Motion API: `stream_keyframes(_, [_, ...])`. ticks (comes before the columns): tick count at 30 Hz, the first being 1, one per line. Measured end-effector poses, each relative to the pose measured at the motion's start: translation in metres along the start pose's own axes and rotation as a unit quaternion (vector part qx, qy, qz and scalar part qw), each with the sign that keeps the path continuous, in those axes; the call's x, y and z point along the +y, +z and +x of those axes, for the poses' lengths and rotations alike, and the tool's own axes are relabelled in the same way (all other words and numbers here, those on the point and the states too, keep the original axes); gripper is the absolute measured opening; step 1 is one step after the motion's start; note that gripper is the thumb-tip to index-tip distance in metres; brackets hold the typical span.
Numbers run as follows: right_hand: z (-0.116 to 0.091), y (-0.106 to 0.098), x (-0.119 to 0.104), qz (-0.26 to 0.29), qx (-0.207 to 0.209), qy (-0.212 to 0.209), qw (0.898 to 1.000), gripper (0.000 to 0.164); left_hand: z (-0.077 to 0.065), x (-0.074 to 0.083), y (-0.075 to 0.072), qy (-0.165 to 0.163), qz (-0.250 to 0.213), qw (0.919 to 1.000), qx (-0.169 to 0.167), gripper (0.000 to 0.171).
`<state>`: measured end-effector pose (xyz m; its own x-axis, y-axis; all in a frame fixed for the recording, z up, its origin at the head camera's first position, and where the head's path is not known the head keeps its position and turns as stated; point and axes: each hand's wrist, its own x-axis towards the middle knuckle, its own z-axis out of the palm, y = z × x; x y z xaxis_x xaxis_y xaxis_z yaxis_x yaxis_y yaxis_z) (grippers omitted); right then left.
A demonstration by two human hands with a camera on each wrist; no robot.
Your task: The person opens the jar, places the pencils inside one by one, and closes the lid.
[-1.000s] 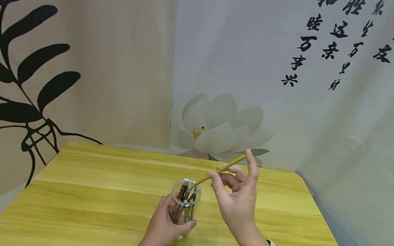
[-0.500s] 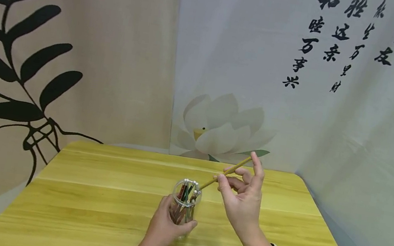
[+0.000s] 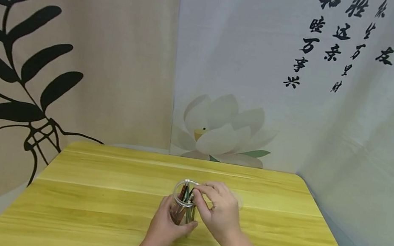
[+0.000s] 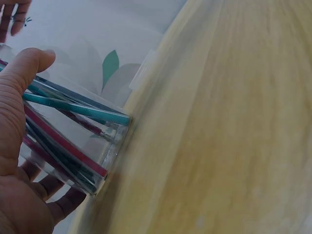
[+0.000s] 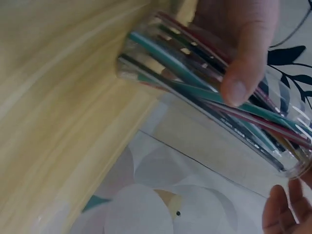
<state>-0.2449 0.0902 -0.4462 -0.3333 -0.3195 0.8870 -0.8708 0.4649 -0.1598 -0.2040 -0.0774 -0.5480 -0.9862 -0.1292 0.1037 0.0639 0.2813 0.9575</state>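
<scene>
A clear glass jar (image 3: 177,210) of pencils stands slightly tilted on the table. My left hand (image 3: 164,226) grips it from the left, thumb across the front. Red, green and dark pencils (image 5: 209,112) lean inside it, with pale ends up near the mouth in the head view. Over the right side of the rim, my right hand (image 3: 220,213) pinches the top end of a pencil between thumb and forefinger. That pencil is mostly hidden by the fingers and the jar. No yellow pencil stands out above the rim.
The wooden table (image 3: 90,209) runs back to a cloth backdrop (image 3: 125,64) printed with leaves, a lotus and dark characters. A faint clear round object (image 3: 238,201) lies just behind my right hand.
My right hand has come down and left to the jar's rim. The yellow pencil it held slanted above the jar no longer shows. My left hand keeps its grip on the jar.
</scene>
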Motion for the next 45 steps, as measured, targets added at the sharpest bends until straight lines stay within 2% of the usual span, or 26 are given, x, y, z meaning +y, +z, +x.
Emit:
stream_keyframes(2, [0.000,0.000,0.001,-0.042,-0.001,-0.023,0.999,0.032,0.001,0.001,0.000,0.000,-0.008,1.0000,-0.002,0.083])
stream_keyframes(5, [0.002,-0.004,0.002,-0.090,-0.008,-0.051,0.995,0.046,0.002,0.003,-0.001,0.001,-0.001,1.0000,-0.001,0.082])
stream_keyframes(8, [0.003,-0.009,0.003,-0.122,-0.022,-0.074,0.990,0.050,0.003,0.003,-0.001,0.000,0.014,0.9999,0.005,0.081])
stream_keyframes(11, [0.002,-0.012,0.005,-0.131,-0.043,-0.078,0.987,0.051,0.004,0.001,-0.001,-0.002,0.014,0.9999,0.007,0.080])
stream_keyframes(14, [-0.006,-0.016,0.007,-0.133,-0.072,-0.060,0.987,0.059,0.005,0.000,0.000,-0.003,0.011,0.9998,0.013,0.080])
stream_keyframes(18, [-0.024,-0.032,0.016,-0.105,-0.142,0.028,0.984,0.062,0.006,0.000,0.003,0.002,0.012,0.9998,0.018,0.079])
stream_keyframes(19, [-0.029,-0.038,0.021,-0.097,-0.165,0.060,0.980,0.060,0.007,0.000,0.004,0.003,0.013,0.9997,0.020,0.079])
stream_keyframes(21, [-0.040,-0.050,0.032,-0.083,-0.214,0.134,0.964,0.056,0.007,0.001,0.005,0.005,0.023,0.9994,0.025,0.078])
stream_keyframes(24, [-0.055,-0.067,0.052,-0.073,-0.276,0.235,0.929,0.050,0.008,0.000,0.005,0.000,0.032,0.9990,0.033,0.079])
stream_keyframes(26, [-0.066,-0.077,0.067,-0.076,-0.303,0.283,0.907,0.049,0.008,-0.001,0.003,-0.004,0.037,0.9987,0.035,0.080])
stream_keyframes(29, [-0.081,-0.090,0.086,-0.078,-0.331,0.329,0.881,0.051,0.009,-0.002,0.000,-0.007,0.039,0.9985,0.039,0.081])
stream_keyframes(34, [-0.101,-0.100,0.109,-0.083,-0.380,0.364,0.846,0.055,0.009,-0.004,-0.006,-0.016,0.033,0.9985,0.040,0.084])
stream_keyframes(36, [-0.106,-0.101,0.114,-0.083,-0.400,0.367,0.836,0.055,0.007,-0.005,-0.007,-0.022,0.023,0.9988,0.036,0.085])
stream_keyframes(39, [-0.110,-0.101,0.120,-0.089,-0.421,0.361,0.828,0.055,0.004,-0.006,-0.005,-0.026,0.006,0.9992,0.029,0.085])
stream_keyframes(42, [-0.107,-0.099,0.123,-0.102,-0.427,0.347,0.829,0.054,0.000,-0.007,-0.001,-0.022,-0.009,0.9995,0.022,0.086])
stream_keyframes(45, [-0.100,-0.097,0.123,-0.122,-0.438,0.335,0.825,0.053,-0.001,-0.005,0.003,-0.020,-0.008,0.9996,0.020,0.086])
